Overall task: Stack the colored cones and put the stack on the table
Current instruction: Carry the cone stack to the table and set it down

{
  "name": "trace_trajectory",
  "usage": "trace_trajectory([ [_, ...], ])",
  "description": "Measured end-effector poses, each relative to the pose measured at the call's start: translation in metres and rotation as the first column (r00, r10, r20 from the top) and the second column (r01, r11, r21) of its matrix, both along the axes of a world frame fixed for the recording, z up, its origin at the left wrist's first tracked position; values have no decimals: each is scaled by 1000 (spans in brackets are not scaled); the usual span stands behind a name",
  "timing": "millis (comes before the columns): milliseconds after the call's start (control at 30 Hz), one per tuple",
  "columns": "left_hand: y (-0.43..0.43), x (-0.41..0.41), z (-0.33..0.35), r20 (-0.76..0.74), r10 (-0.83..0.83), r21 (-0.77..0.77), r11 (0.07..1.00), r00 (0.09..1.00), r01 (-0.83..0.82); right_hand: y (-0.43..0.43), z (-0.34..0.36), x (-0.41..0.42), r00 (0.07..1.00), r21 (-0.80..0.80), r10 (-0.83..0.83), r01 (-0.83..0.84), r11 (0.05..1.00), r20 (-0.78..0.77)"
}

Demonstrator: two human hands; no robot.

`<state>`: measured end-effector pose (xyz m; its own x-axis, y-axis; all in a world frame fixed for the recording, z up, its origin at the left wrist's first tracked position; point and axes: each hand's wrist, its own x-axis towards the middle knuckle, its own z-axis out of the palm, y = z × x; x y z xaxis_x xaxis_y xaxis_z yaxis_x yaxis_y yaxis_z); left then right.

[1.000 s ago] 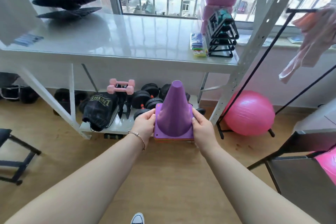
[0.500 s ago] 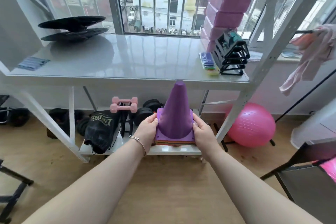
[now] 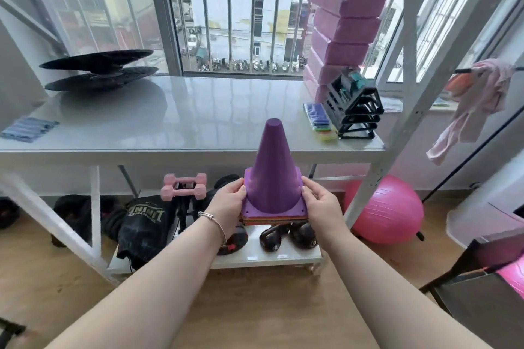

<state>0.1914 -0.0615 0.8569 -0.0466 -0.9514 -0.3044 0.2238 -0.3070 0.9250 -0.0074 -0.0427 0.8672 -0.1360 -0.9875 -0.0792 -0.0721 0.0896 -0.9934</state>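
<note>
A stack of cones with a purple cone on top hangs in the air in front of the white table. Orange and other colored base edges show under the purple base. My left hand grips the stack's left base edge and my right hand grips the right edge. The stack stands upright, its tip level with the table's front edge, its base below the tabletop.
On the table: black discs at back left, a blue cloth at left, a black rack, colored bands and purple blocks at right. Dumbbells and weights sit underneath. A pink ball lies right.
Both hands have lifted the stack upward and toward the table, and the view has tilted up, showing more of the tabletop and window.
</note>
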Motion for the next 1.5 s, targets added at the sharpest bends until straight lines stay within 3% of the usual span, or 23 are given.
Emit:
trace_trajectory([
  [300, -57, -14, 17, 109, 194, -2, 981, 975, -195, -83, 8, -14, 993, 16, 118, -118, 993, 18],
  [400, -78, -22, 27, 58, 268, 19, 963, 962, -269, -112, 17, -18, 990, -13, 132, -132, 991, -52],
  [667, -115, -28, 39, 125, 314, -8, 949, 941, -316, -162, 26, -21, 976, -39, 181, -186, 982, -117],
  [867, -157, -12, 40, 166, 376, -5, 925, 912, -380, -198, 21, -4, 994, 16, 54, -52, 998, -92],
  [1167, -227, 34, 35, 320, 287, -109, 958, 903, -266, -252, 28, 47, 994, 21, -82, 83, 996, -77],
  [1500, -302, 73, 37, 338, 246, -175, 965, 908, -196, -301, 35, 93, 978, 10, -188, 190, 982, -88],
])
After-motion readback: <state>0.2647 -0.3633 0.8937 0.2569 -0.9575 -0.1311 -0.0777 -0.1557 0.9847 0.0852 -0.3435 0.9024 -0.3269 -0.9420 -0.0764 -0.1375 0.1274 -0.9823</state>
